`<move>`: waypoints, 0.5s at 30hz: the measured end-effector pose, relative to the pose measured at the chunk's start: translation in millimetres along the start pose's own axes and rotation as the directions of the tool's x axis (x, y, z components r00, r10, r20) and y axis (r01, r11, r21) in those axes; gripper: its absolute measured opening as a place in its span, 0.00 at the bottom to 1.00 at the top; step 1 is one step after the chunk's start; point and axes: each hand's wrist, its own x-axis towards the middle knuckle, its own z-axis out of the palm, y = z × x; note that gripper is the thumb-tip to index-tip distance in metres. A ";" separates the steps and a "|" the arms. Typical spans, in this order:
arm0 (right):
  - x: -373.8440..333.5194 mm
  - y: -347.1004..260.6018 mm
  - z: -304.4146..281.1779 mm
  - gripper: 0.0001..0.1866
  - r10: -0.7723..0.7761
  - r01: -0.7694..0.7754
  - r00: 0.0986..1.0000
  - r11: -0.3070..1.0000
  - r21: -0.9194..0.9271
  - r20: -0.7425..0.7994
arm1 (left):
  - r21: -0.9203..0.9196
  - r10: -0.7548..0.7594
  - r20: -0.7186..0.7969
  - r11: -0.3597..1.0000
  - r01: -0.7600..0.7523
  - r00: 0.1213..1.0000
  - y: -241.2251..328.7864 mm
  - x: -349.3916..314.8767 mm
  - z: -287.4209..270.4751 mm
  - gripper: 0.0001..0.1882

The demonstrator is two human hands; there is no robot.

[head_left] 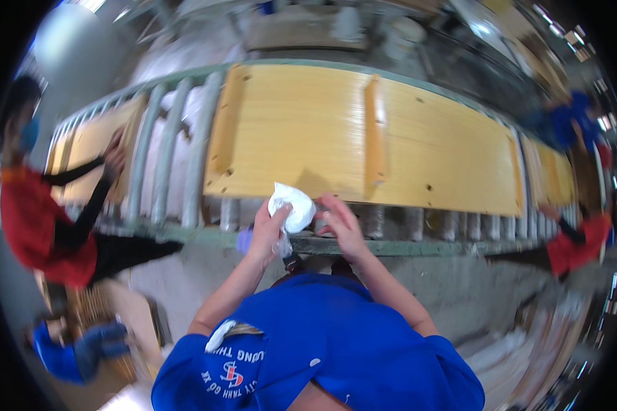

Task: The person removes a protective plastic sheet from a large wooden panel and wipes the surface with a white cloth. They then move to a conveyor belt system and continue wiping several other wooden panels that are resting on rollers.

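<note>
My left hand [270, 229] grips a white, crumpled bundle [296, 207], which could be a folded cloth or a packet. Clear plastic [282, 244] hangs below it by my palm. On the bundle's other side is my right hand [341, 226], with its fingers apart and slightly bent. The fingertips are close to the bundle's edge; I cannot tell whether they touch it. Just beyond both hands, a yellow wooden panel [308, 130] with raised end pieces and a wooden crosspiece [375, 133] lies on rollers. Small dark holes dot its surface.
The roller conveyor [178, 151] with its green rail [206, 236] runs across in front of me. More panels lie on it at left [96, 144] and right [552, 171]. Co-workers in red stand at left [44, 226] and right [579, 243]. A white bucket [403, 38] stands beyond.
</note>
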 end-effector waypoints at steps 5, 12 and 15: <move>-40.9 14.3 -16.3 0.23 0.099 -0.050 0.994 0.811 0.582 -0.053 | 0.165 0.054 0.350 0.979 -0.118 0.935 -41.7 -14.1 58.2 0.18; -149.0 15.9 -89.6 0.26 -0.024 0.245 0.964 0.468 0.849 -0.265 | 0.345 0.040 0.786 0.799 -0.492 0.617 -127.8 -64.2 155.8 0.19; -203.1 20.1 -132.8 0.27 -0.122 0.336 0.942 0.339 0.879 -0.313 | 0.357 -0.091 0.850 0.824 -0.440 0.519 -169.3 -101.3 204.6 0.20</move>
